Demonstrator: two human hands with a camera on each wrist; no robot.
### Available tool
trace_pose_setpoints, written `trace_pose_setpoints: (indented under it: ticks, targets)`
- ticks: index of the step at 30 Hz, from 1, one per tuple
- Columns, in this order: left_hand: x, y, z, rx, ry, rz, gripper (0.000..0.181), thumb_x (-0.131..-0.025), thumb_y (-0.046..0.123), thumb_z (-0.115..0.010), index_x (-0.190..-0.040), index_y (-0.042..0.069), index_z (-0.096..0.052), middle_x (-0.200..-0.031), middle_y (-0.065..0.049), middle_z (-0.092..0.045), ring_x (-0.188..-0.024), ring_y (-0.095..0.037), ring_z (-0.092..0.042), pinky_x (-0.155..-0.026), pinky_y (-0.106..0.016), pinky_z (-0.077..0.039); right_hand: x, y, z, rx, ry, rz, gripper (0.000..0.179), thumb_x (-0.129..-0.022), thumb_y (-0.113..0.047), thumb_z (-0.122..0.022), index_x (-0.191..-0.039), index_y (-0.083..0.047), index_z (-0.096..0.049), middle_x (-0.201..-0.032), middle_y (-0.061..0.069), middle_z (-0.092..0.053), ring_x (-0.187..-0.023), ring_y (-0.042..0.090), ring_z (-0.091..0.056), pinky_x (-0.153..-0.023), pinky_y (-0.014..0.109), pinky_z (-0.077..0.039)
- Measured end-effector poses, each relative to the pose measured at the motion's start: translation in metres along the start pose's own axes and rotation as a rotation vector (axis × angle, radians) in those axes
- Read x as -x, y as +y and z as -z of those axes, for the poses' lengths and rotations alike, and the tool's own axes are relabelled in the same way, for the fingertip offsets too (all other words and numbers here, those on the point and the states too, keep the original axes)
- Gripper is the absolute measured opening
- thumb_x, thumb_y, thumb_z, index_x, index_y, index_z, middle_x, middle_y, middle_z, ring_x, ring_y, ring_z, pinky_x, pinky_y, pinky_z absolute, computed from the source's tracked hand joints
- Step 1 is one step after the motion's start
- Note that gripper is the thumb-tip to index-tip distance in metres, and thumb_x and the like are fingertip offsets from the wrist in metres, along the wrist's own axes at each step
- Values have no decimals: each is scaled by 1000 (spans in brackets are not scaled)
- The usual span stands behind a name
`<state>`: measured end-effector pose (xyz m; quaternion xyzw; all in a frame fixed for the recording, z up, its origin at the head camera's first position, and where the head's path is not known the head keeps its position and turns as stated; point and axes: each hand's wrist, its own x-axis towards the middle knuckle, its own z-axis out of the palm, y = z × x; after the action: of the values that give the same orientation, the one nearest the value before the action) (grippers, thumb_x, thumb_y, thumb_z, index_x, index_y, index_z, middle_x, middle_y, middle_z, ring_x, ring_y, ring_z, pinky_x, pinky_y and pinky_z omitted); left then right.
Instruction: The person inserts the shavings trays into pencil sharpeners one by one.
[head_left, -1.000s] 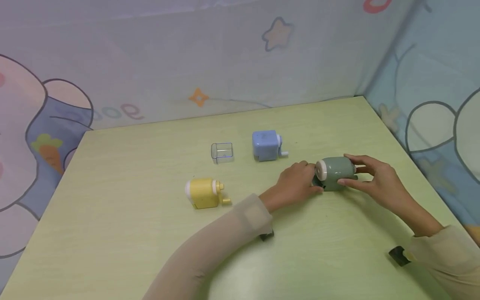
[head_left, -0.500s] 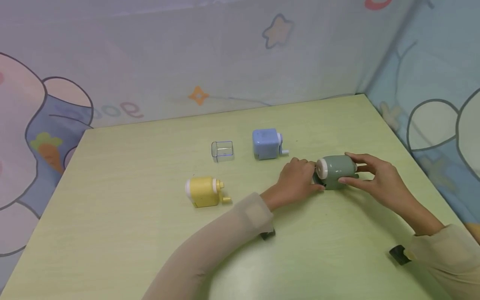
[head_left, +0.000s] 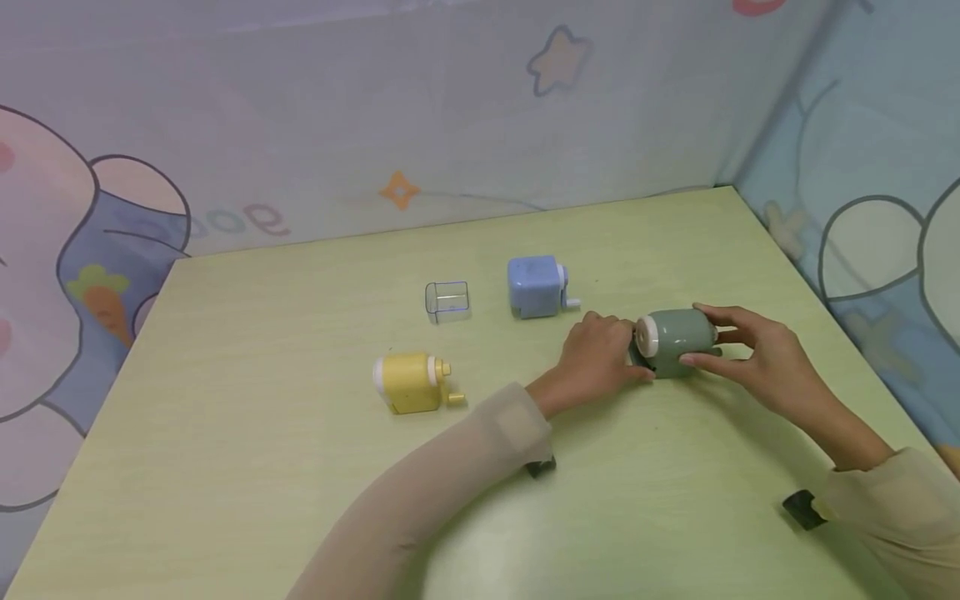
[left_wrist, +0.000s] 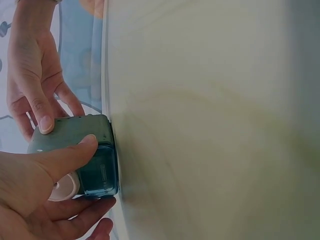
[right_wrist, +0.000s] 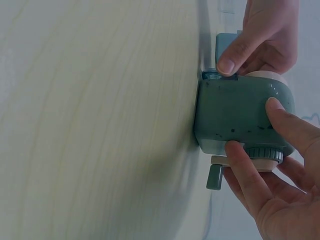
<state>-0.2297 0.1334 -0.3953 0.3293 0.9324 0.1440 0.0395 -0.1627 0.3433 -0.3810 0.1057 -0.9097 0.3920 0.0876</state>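
On the right half of the table stands a green pencil sharpener (head_left: pixel 681 335) with a pale round front. My right hand (head_left: pixel 761 354) grips its body from the crank side, thumb and fingers spread around it. My left hand (head_left: pixel 596 354) pinches the translucent dark teal shavings drawer (left_wrist: pixel 100 172) between thumb and fingers. In the left wrist view the drawer sits in the lower front of the body, below the pale ring. In the right wrist view the crank handle (right_wrist: pixel 215 176) hangs beneath the right fingers, and a little of the drawer shows past the body's edge.
A blue pencil sharpener (head_left: pixel 534 287) stands behind the left hand. To its left lies a clear drawer (head_left: pixel 447 302). A yellow pencil sharpener (head_left: pixel 410 383) stands nearer, left of the left forearm. Printed cloth walls (head_left: pixel 315 125) border the table's back and right edges.
Both hands keep their hold on the green sharpener and its drawer. Only a slight shift of the whole head view shows.
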Motion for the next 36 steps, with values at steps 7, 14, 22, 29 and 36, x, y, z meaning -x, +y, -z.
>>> trace_pose_setpoints:
  ticks: [7,14,22,29,36]
  targets:
    - [-1,0,0,24,28,-4,50,-80,51,-81,-111,12,-72,-99,3,-71,-80,-11,-51,-67,-21,-40,0,0,0,-5,0,6,63,-81,-6,-83,-138,1,-56,-133,25,-58,-91,-17,-52,-69,9,-45]
    - [-1,-1,-2,41,34,-6,46,-78,51,-82,-105,15,-72,-95,5,-71,-78,-9,-51,-67,-21,-38,0,1,-1,-8,4,-1,63,-81,-6,-83,-137,1,-56,-132,25,-59,-91,-17,-53,-68,9,-45]
    - [-2,0,-3,40,30,-14,45,-79,52,-81,-103,14,-71,-87,6,-69,-72,-7,-49,-71,-20,-37,1,0,-1,-14,6,2,63,-81,-5,-83,-138,1,-56,-132,26,-58,-91,-16,-53,-68,10,-46]
    - [-3,1,-4,25,41,-13,47,-78,52,-81,-102,13,-71,-86,6,-69,-71,-7,-50,-69,-20,-38,1,-1,-1,-18,6,0,62,-82,-6,-82,-138,1,-56,-133,25,-58,-91,-16,-53,-70,9,-46]
    - [-3,2,-5,62,6,12,47,-80,52,-80,-105,14,-69,-92,5,-67,-76,-10,-49,-67,-21,-37,1,2,-1,-14,-4,1,64,-82,-6,-82,-139,-1,-54,-132,25,-57,-91,-16,-53,-68,11,-46]
